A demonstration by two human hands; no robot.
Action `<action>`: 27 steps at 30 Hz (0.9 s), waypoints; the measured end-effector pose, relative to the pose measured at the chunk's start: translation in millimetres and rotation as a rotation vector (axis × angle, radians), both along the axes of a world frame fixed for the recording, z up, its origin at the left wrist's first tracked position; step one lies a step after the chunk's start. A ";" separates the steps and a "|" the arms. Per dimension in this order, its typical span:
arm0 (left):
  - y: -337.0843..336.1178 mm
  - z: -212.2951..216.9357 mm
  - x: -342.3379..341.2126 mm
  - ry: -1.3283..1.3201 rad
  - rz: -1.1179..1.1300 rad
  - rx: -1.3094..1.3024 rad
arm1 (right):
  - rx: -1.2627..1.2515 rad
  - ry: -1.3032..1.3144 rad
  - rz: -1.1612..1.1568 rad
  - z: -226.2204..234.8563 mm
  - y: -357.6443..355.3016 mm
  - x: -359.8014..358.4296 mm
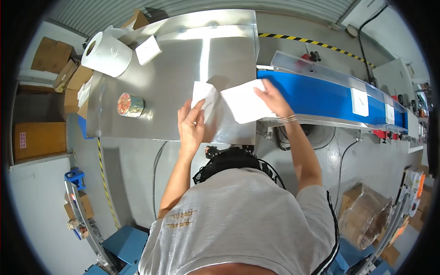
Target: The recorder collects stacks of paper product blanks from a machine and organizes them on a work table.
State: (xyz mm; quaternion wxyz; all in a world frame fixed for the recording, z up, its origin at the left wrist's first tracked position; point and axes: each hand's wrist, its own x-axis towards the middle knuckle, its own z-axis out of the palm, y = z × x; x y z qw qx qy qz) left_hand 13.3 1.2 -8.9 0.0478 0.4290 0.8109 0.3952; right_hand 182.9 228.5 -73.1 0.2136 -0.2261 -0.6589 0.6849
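Observation:
Both of my hands work over the near right part of a steel table (pixel 174 87). My left hand (pixel 190 126) is closed on a white packet (pixel 204 95), thumb and fingers pinching its lower left side, the packet tilted up. In my right hand (pixel 275 100) is a flat white square packet (pixel 245 101), gripped at its right edge beside the end of a blue conveyor belt (pixel 316 94). The two packets are close together, with a narrow gap between them. I cannot tell whether they are paper or thin pouches.
Farther along the belt lie two white packets (pixel 360 102), under a clear guard (pixel 330 73). At the table's far left are a large white roll (pixel 110 56) and another white square (pixel 148 50). Nearer stands a short cylinder (pixel 130 105) with a red-patterned end. Cardboard boxes (pixel 39 140) stand left.

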 end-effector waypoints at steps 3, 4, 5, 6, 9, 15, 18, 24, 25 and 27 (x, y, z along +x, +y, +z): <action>4.6 5.8 0.6 -0.004 -0.003 0.016 | 0.370 -0.348 -0.419 -21.2 47.9 63.5; 4.0 4.9 -0.1 0.011 -0.007 0.009 | 0.314 -0.404 -0.520 -30.4 65.8 85.9; 4.6 3.8 -1.0 0.026 -0.014 0.005 | 0.434 -0.481 -0.586 -49.4 91.9 115.4; 4.0 1.8 -2.2 0.029 0.001 0.005 | 0.461 -0.602 -0.642 -48.4 109.3 137.4; 6.8 3.0 3.9 0.033 -0.026 0.078 | 0.933 -0.964 -0.847 -68.6 149.5 200.6; 5.9 5.9 7.3 0.036 0.022 0.091 | 0.886 -0.436 -0.432 2.2 62.7 86.3; 5.3 1.1 3.6 0.031 0.047 0.092 | 0.598 -0.234 -0.027 45.5 -0.5 5.6; 1.6 -2.5 -1.6 0.100 0.014 0.019 | 0.296 -0.131 0.103 55.0 -29.3 -52.2; 1.8 -2.0 -1.8 0.097 0.016 0.021 | 0.299 -0.129 0.107 55.5 -30.8 -56.5; 3.1 -3.7 -3.7 0.109 0.028 0.037 | 0.278 -0.120 0.154 53.9 -33.7 -64.8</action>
